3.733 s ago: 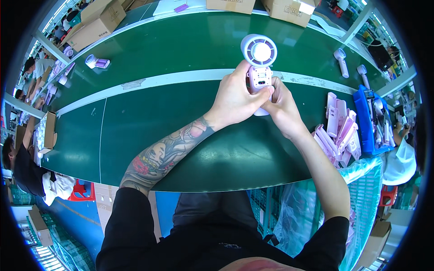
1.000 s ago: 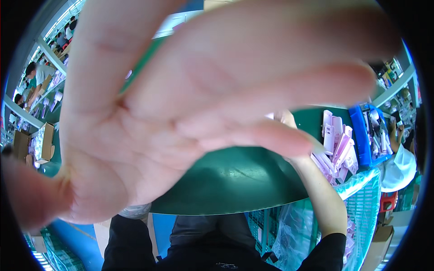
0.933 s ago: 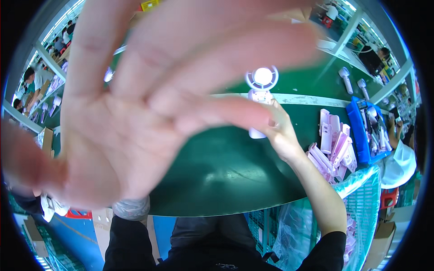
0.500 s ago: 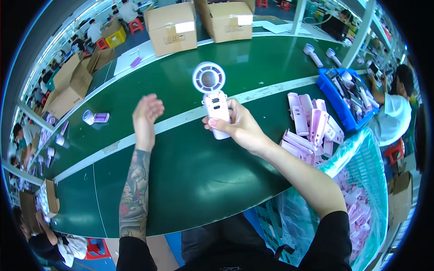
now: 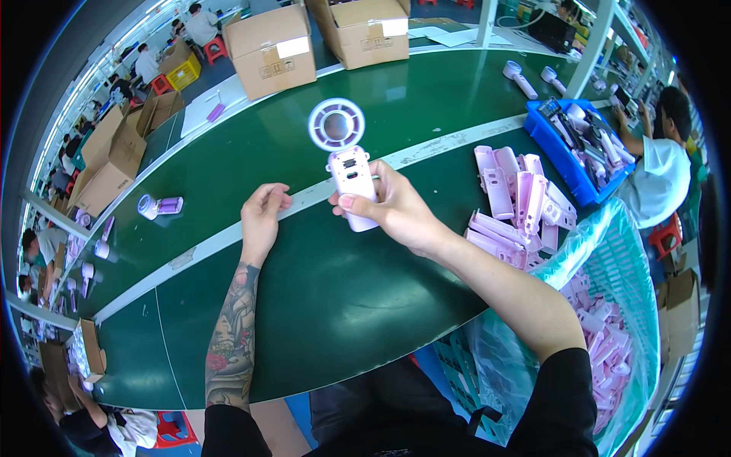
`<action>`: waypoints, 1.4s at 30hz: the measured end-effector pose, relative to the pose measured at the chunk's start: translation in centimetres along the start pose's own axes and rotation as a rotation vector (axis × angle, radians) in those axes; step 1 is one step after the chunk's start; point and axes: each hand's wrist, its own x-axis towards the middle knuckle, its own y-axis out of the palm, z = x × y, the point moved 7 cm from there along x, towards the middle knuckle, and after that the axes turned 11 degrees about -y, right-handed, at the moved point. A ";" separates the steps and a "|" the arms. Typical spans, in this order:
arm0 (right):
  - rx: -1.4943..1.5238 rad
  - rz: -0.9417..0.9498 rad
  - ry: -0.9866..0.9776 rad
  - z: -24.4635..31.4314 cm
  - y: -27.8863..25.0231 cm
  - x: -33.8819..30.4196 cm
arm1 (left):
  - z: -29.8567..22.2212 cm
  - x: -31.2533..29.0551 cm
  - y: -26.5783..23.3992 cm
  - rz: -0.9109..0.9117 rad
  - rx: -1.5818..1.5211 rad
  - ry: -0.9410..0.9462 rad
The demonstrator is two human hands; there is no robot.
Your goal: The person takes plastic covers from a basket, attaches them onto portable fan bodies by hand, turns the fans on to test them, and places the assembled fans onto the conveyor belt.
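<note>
A pale pink handheld fan (image 5: 352, 177) is upright in my right hand (image 5: 400, 202), its round ringed head on top. My thumb lies across the lower handle and the fingers wrap behind it. Small dark openings show in the upper part of the handle. To the left of the fan, my left hand (image 5: 261, 217) hovers over the pale strip along the green table (image 5: 320, 305). Its fingers are loosely bent with nothing visible in them, and it does not touch the fan.
Pink plastic shells (image 5: 518, 202) lie piled at right, beside a blue bin (image 5: 575, 183) of fan parts. A lined green basket (image 5: 636, 305) holds more shells. Another fan (image 5: 158, 206) lies at left. Cardboard boxes (image 5: 270, 49) stand at the back; a co-worker (image 5: 662, 167) sits at right.
My left hand has moved right and slightly down toward the fan, its fingers bending inward. My right hand still grips the fan. The whole view has shifted a little.
</note>
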 end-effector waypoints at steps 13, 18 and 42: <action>-0.009 -0.047 0.079 -0.1 0.4 -0.3 | 1.0 0.3 -0.3 -0.017 -0.009 0.037; 0.174 -0.040 0.260 -1.4 -0.6 -0.6 | 1.1 0.2 -0.4 -0.018 -0.019 0.029; 0.181 -0.109 0.343 -3.2 -0.5 -0.1 | -5.3 -7.6 9.9 0.378 0.053 0.321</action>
